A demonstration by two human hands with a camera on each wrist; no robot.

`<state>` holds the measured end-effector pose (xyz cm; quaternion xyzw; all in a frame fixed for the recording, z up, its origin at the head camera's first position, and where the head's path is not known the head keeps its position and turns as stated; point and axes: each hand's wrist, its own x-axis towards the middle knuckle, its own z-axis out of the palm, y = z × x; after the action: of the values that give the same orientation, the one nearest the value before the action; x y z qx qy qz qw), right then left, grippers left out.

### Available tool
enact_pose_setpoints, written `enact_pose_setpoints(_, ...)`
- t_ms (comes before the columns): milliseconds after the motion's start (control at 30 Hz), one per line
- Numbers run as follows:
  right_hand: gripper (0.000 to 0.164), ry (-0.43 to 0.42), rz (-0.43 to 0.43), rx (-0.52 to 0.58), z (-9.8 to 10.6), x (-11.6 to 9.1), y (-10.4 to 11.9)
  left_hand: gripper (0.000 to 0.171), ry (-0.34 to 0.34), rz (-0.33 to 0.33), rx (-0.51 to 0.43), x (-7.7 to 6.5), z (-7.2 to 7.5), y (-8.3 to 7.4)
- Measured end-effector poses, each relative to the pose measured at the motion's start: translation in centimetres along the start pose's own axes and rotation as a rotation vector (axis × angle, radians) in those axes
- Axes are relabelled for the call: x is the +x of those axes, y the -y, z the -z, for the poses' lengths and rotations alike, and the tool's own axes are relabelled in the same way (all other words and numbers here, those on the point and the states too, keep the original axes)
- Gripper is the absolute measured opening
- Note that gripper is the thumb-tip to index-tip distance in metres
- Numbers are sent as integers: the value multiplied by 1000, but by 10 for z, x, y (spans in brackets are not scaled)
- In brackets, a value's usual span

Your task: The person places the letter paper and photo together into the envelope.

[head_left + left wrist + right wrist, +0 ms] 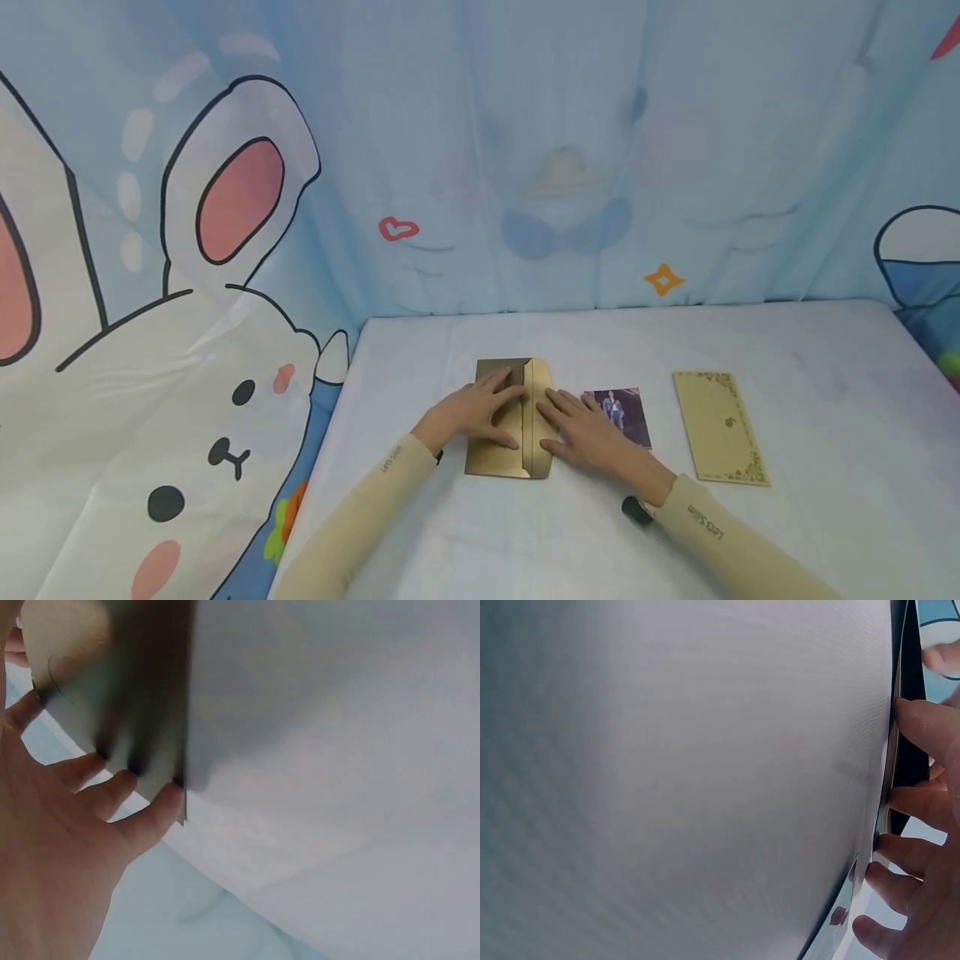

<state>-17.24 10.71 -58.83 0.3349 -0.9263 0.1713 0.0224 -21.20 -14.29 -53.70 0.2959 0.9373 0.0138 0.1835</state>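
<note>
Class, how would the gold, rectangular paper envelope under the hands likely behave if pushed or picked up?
The envelope looks thin and flat, so it is probably light and apt to slide rather than roll or tip. Its flap is unfolded along a crease, so it may swing when lifted. The metallic sheen suggests a smooth, perhaps slightly slippery surface.

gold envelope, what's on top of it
The left hand rests on the gold envelope, and the right hand touches its flap. The parts beneath the hands are covered.

Lt-blue fabric curtain (480, 83) w/ 1 orange 4-pt star (672, 280) behind wht cloth-covered table (832, 392); big wht cartoon-rabbit print (195, 400) at L.
</note>
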Motion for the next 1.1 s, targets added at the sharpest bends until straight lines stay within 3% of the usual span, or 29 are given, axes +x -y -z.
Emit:
enact_pose_setpoints(300,64,5,-2,-2,1,2,0,114,36,-44,28,-2,3,6)
enact_pose_setpoints(800,64,26,-6,15,1,2,1,122,126,-20,113,2,11,9)
enact_pose_setpoints(1100,64,26,-15,13,1,1,1,123,105,-40,131,5,10,9)
